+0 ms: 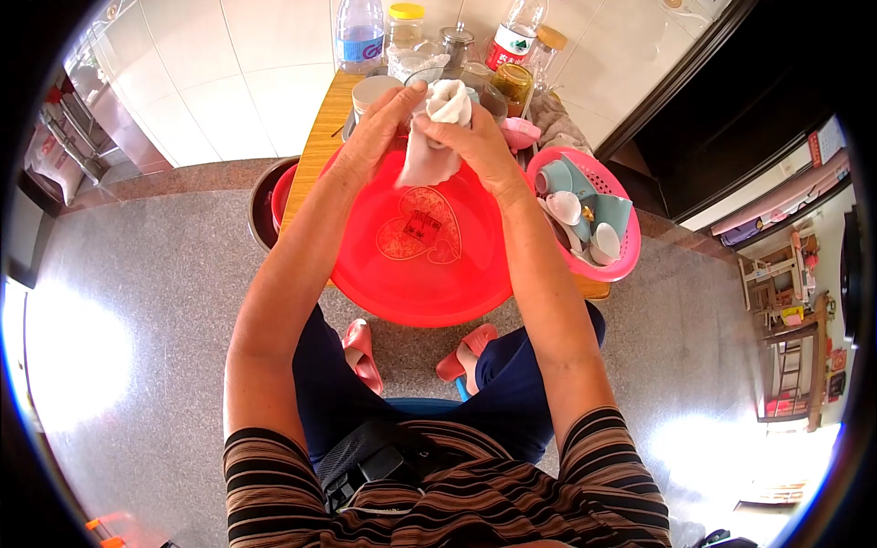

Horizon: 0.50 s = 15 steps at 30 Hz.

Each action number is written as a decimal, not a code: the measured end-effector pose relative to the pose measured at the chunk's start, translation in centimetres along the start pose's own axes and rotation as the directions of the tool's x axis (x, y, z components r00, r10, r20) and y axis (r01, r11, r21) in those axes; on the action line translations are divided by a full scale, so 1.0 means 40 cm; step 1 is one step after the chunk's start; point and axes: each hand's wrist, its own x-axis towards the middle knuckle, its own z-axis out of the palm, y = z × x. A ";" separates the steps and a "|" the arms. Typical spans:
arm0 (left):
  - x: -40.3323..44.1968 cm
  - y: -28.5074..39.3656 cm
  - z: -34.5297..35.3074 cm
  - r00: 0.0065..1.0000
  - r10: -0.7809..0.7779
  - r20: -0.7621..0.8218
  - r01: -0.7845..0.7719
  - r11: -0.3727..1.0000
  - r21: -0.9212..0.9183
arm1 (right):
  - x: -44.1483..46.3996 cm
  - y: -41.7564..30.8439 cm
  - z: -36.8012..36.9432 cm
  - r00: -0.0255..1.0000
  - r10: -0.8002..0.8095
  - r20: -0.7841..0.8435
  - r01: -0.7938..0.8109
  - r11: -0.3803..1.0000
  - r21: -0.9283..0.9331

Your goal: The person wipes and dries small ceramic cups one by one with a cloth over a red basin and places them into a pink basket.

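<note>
Above the far part of a red basin (365,274), my right hand (477,146) grips a white cloth (431,163) with its fingers pressed into it. The cloth is bunched at the top and hangs down on the left. My left hand (379,123) is beside it, fingers curved around a glass (423,77) that is mostly hidden behind the hand and cloth. A heart design with a dark label shows on the basin's bottom. Just left of the hands is a white round container (373,91).
Bottles (359,41) and jars (513,84) line the back of the wooden table (320,137). A pink basket (625,260) of cups and bowls stands at the right. Dark and red basins (260,205) sit at the left. A pink bowl (520,133) lies behind my right hand.
</note>
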 end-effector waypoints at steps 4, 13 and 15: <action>-0.020 0.019 0.021 0.993 0.000 -0.120 0.021 0.984 0.177 | 0.017 0.041 -0.004 0.998 -0.057 0.002 0.057 0.998 0.004; -0.022 0.043 0.005 0.991 -0.133 0.014 0.134 0.980 -0.149 | 0.004 0.005 -0.028 0.997 0.016 -0.077 -0.004 0.990 0.142; -0.025 0.043 0.001 0.983 -0.160 0.091 0.174 0.967 -0.184 | 0.001 -0.004 -0.030 0.998 0.038 -0.056 -0.026 0.978 0.209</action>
